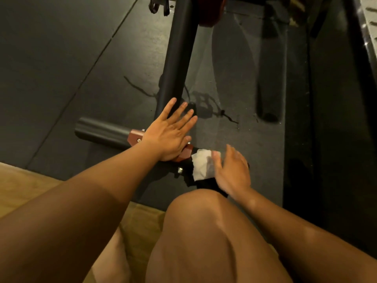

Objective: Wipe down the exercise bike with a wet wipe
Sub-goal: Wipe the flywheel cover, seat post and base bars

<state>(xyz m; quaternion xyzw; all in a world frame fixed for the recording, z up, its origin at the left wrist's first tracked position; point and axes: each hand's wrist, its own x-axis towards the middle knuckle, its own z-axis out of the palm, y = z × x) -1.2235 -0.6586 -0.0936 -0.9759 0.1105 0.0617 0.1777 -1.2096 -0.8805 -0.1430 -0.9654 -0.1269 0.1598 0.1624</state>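
Wiping the floor bar [102,129] of the exercise bike [172,86] looks like the step in hand, judging by where the wet wipe [201,165] lies. It is draped over the right stretch of that bar, just right of the red bracket [134,136] where the sloping black tube [179,48] meets it, and near the person's raised knee [204,221].

To do it well, I would hold the wipe flat under the fingers rather than bunched and press firmly. I would draw it along toward the bar's right end, then roll it over the near and far faces, since a round bar hides grime underneath. The small bolt [180,170] just left of the wipe and the bracket's edges could snag the thin sheet, so lighter strokes there seem wise. The left stretch of the bar probably wants the same treatment.

The right hand [232,172] lies over the wipe's right edge with fingers nearly straight and close together, pressing it onto the bar rather than gripping it. The hand is slightly blurred, so I cannot tell whether the thumb tucks under the sheet.

The left hand [169,133] is spread wide and flat, its palm resting on the red bracket and its fingertips reaching the foot of the tube. It holds nothing and is apparently bracing.

Dark rubber matting [61,58] lies under the bike, and wooden floor [20,180] shows at the near left.
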